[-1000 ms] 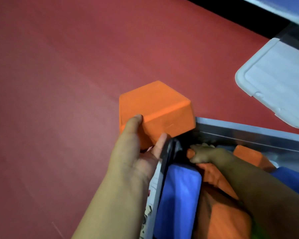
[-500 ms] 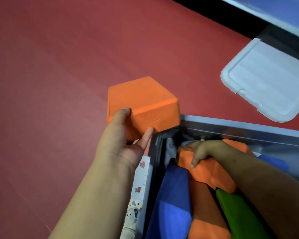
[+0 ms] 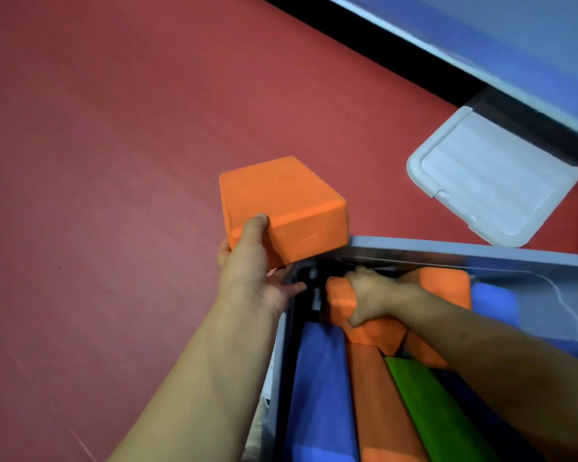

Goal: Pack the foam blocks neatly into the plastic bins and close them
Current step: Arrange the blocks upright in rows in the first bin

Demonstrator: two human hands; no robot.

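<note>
**Red floor, open bin, two orange blocks in hand**

Red matting (image 3: 121, 168) fills most of the view, a plain, slightly scuffed floor surface running up to a black strip (image 3: 397, 55) at the top right, beyond which lies a pale blue-grey surface (image 3: 514, 38). On the floor near that edge rests a white plastic bin lid (image 3: 491, 181), flat and well apart from the bin.

At the lower right stands the clear plastic bin (image 3: 447, 243), open, its far rim catching the light. Inside it, long foam blocks lie side by side: a blue block (image 3: 321, 388) against the left wall, an orange long block (image 3: 381, 411) next to it, then a green block (image 3: 437, 415). Another blue piece (image 3: 494, 301) sits at the far right of the bin.

Just outside the bin's far left corner, the left hand (image 3: 254, 271) holds a chunky orange foam block (image 3: 281, 205) above the floor, thumb on its near top edge and fingers beneath. Within the bin, the right hand (image 3: 371, 295) curls round a second orange block (image 3: 341, 298) lying across the long ones at the far end.
</note>
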